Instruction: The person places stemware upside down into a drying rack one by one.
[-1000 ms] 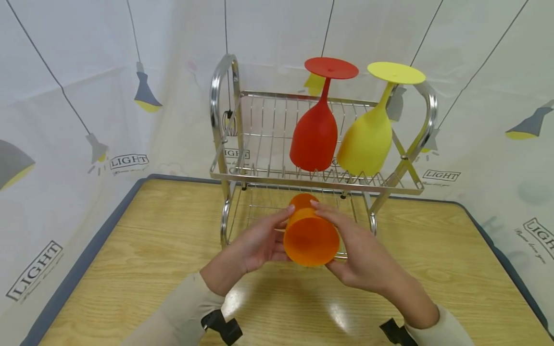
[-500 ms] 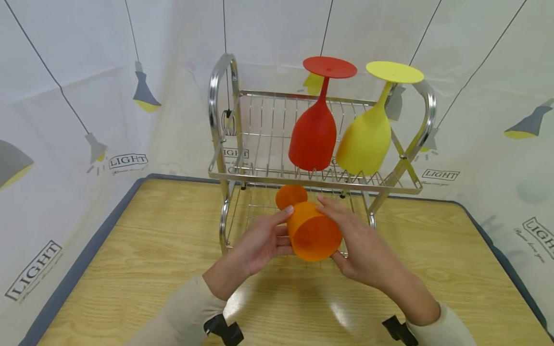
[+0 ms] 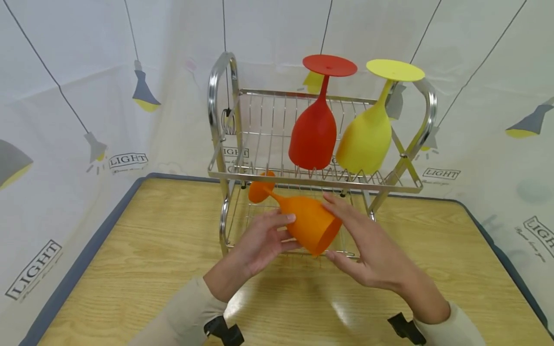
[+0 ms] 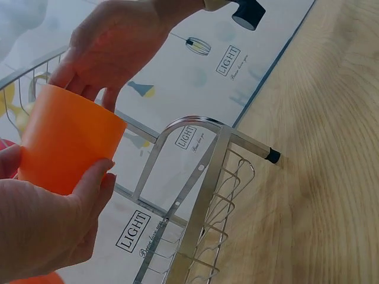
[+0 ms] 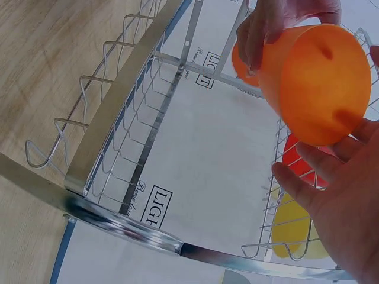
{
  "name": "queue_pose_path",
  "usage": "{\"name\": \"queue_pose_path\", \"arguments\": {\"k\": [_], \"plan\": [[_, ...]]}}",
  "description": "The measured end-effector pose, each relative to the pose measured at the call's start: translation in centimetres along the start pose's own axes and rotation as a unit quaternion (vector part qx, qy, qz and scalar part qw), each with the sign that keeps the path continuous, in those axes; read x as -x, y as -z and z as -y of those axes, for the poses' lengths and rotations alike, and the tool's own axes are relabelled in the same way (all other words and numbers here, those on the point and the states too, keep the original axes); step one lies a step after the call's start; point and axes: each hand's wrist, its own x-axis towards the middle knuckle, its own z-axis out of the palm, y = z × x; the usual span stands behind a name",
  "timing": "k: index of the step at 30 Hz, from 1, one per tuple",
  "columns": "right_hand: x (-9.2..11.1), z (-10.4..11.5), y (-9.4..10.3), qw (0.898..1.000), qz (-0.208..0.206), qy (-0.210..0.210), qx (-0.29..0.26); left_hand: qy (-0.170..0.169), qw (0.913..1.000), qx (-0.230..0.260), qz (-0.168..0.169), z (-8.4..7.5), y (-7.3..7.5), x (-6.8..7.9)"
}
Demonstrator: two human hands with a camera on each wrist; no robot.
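Note:
My left hand (image 3: 261,242) grips an orange plastic goblet (image 3: 308,220) by its bowl, thumb on the near side and fingers underneath. The goblet lies on its side in the air, its foot toward the back left and its mouth toward my right hand (image 3: 374,250). Fingers spread and fairly straight, that hand reaches around the rim, fingertips right at its edge. In the left wrist view the bowl (image 4: 71,142) sits between both hands. The right wrist view looks into the hollow mouth of the goblet (image 5: 325,83).
A two-tier chrome dish rack (image 3: 318,180) stands just beyond my hands on a wood-grain table (image 3: 143,259). Upside down on its upper tier are a red goblet (image 3: 313,137) and a yellow goblet (image 3: 365,144). A lamp-printed white cloth (image 3: 182,115) surrounds the table.
The orange goblet has turned sideways, its foot swinging left and its mouth swinging right. My right hand has loosened from the bowl and shifted slightly right; my left hand keeps its grip.

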Motion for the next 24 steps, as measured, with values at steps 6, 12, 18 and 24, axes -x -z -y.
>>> {"name": "queue_pose_path", "arguments": {"k": [6, 12, 18, 24], "plan": [[0.1, -0.4, -0.3, 1.0, -0.015, 0.0, 0.026, -0.029, 0.9994, 0.004, -0.02, 0.3, -0.1, 0.1], [-0.2, -0.8, -0.7, 0.999, -0.018, -0.003, 0.05, -0.058, 0.996, -0.03, -0.06, 0.9, -0.2, 0.1], [-0.3, -1.2, -1.1, 0.999, -0.013, 0.003, 0.052, -0.105, 0.9841, -0.11, -0.091, 1.2, -0.3, 0.3], [-0.2, -1.4, -1.5, 0.998, -0.021, 0.017, 0.05, -0.178, 0.9547, -0.212, -0.11, 1.7, -0.4, 0.6]]}}
